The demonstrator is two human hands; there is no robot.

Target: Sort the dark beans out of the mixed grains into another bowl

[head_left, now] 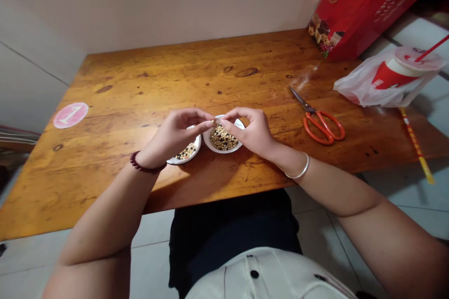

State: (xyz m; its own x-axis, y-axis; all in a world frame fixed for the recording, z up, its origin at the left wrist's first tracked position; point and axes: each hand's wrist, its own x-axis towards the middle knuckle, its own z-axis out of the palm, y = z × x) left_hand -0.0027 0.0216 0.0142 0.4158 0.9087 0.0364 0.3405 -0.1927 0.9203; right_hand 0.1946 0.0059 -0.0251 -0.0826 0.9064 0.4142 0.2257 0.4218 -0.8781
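Note:
Over a white bowl (pixel 223 151) of yellow and dark beans (pixel 221 139), my two hands meet at the fingertips. My left hand (pixel 180 128) is closed in a pinch, thumb against forefinger. My right hand (pixel 253 130) also pinches, its tips touching or nearly touching the left ones. Something small and pale may be between the fingertips, but it is too small to name. Partly behind my left hand stands a second white bowl (pixel 180 162) with more yellow and dark beans (pixel 187 151).
Orange-handled scissors (pixel 324 127) lie to the right on the wooden table (pixel 147 88). Farther right are a red and white cup (pixel 394 72) in a plastic bag (pixel 358 86), a red bag (pixel 365 7) and a yellow-red wrapped stick (pixel 417 145). A pink number label (pixel 71 115) sits at left.

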